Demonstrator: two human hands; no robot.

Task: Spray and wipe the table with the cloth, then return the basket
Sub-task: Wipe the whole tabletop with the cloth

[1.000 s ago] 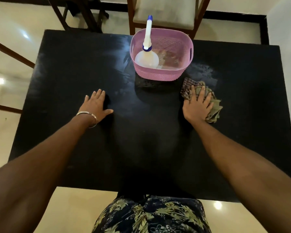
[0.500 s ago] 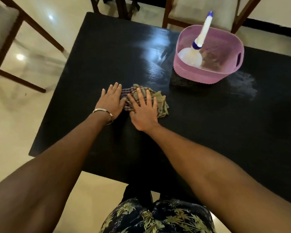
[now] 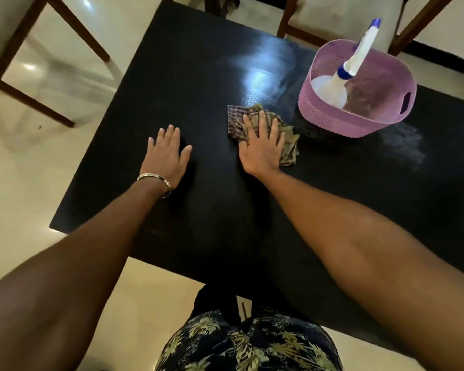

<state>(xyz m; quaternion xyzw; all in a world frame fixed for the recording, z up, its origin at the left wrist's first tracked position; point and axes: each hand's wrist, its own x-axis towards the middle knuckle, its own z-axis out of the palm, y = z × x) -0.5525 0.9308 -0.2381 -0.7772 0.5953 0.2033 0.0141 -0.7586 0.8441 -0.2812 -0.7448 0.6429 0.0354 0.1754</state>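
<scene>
My right hand (image 3: 261, 147) lies flat, fingers straight, pressing a crumpled checked cloth (image 3: 237, 121) onto the black table (image 3: 212, 210). My left hand (image 3: 166, 153), with a metal bangle on the wrist, rests flat on the bare tabletop to the cloth's left, a hand's width away. A pink plastic basket (image 3: 332, 117) stands on the table just right of the cloth, with a white spray bottle (image 3: 359, 56) with a blue collar and tip leaning inside it. A pale damp smear (image 3: 402, 141) shows on the table right of the basket.
Wooden chairs stand beyond the far edge (image 3: 338, 14) and off the left side (image 3: 8, 33). The floor is glossy cream tile (image 3: 24, 183). The table's near-left corner (image 3: 52, 227) juts toward me. My patterned shorts (image 3: 249, 344) show at the near edge.
My right hand slid the cloth left until it met my left hand, then back right toward the basket. My left hand stayed flat on the table. The view swung left.
</scene>
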